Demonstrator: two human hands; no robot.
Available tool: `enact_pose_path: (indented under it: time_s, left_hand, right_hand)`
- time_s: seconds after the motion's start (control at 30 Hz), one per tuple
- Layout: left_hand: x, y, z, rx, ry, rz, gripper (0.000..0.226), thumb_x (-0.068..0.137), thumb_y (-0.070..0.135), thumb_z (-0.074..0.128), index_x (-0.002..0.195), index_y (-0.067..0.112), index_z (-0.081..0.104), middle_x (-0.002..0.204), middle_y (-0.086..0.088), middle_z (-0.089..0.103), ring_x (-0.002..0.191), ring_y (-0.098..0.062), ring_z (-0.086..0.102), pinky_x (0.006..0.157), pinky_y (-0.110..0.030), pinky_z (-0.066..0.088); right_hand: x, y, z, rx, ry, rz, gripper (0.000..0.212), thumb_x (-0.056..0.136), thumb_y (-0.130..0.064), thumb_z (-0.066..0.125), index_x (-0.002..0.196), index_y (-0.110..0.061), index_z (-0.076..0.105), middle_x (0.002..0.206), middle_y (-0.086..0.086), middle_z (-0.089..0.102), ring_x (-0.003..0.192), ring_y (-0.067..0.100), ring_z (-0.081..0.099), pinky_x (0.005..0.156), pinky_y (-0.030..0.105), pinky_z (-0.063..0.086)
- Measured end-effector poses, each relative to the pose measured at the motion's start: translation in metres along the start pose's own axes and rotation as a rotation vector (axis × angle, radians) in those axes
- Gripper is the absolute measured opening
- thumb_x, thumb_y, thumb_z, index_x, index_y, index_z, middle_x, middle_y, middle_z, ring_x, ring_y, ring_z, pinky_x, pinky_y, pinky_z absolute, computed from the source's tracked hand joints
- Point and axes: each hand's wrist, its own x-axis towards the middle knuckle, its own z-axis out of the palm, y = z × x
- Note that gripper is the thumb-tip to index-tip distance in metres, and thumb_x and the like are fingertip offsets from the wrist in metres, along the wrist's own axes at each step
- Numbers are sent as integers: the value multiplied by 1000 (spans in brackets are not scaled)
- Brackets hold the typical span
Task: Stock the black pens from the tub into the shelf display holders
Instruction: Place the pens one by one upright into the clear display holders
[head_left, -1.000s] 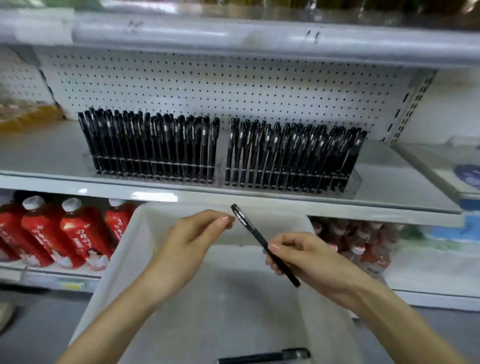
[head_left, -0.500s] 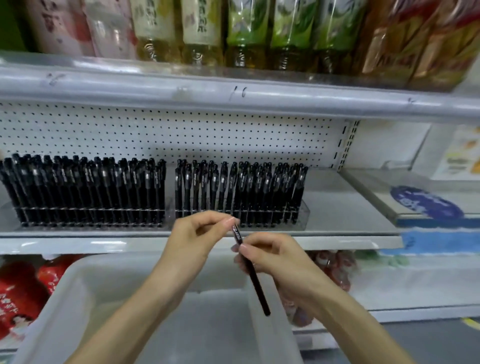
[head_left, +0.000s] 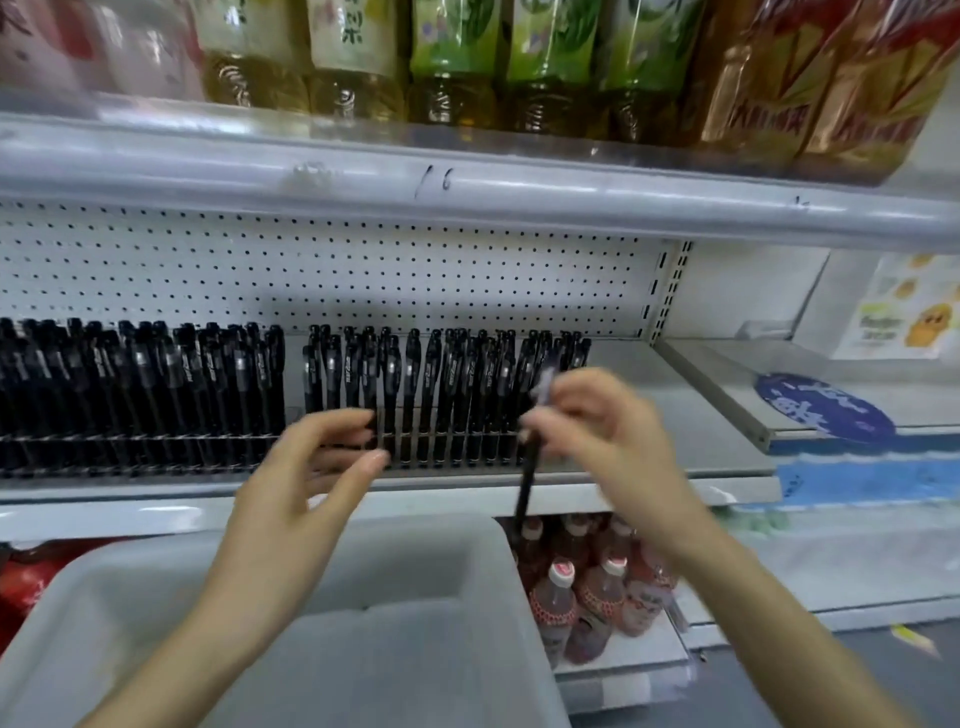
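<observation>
Head view: the right hand (head_left: 613, 431), motion-blurred, has its fingers (head_left: 563, 395) clamped on a single black pen (head_left: 527, 467), held near-upright in front of the right display holder (head_left: 447, 457), the pen's lower end reaching down past the shelf edge (head_left: 156, 512) toward the far right corner of the tub (head_left: 311, 649). The left hand (head_left: 306, 478) is raised before the same holder with its fingers (head_left: 358, 421) spread apart, gripping nothing, fingertips at or just before the holder's left end; contact cannot be told. Both holders, the left display holder (head_left: 130, 457) included, stand on the shelf against a pegboard (head_left: 363, 275) and are filled with upright black pens. The translucent tub sits below the hands. Drink bottles (head_left: 587, 597) occupy the lower shelf at right.
</observation>
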Motion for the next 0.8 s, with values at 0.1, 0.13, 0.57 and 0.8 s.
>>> enact_pose_path:
  time_s: [0.1,0.13,0.57,0.8]
  left_hand:
    - [-1,-30,-28,399,33,41,57,79,43,52,132,20,45,120,6,58,105,-1,56,88,-24,44]
    - [-1,-38,-35,502,7,27,66,81,45,50,140,20,34,129,5,53,115,-7,52,93,-33,44]
    - [6,-72,-36,895,-138,58,77,85,52,43,147,11,21,138,-13,49,126,-31,47,103,-49,40]
    - [7,-76,-36,875,-144,75,79,85,48,45,148,10,18,134,-12,53,120,-35,52,100,-50,42]
  right_hand:
    - [19,-9,-41,-62,309,-94,32,85,-5,64,104,-26,50,88,8,64,78,11,70,66,20,56]
    - [24,-7,-48,-111,361,-133,38,86,-5,64,107,-31,46,86,8,63,77,12,70,66,21,56]
    - [47,50,-29,-481,367,-304,35,89,-10,63,116,-24,44,95,3,65,87,14,66,79,29,56]
    - [49,56,-24,-586,230,-205,36,88,-7,63,121,-12,51,87,-6,57,84,12,59,76,18,47]
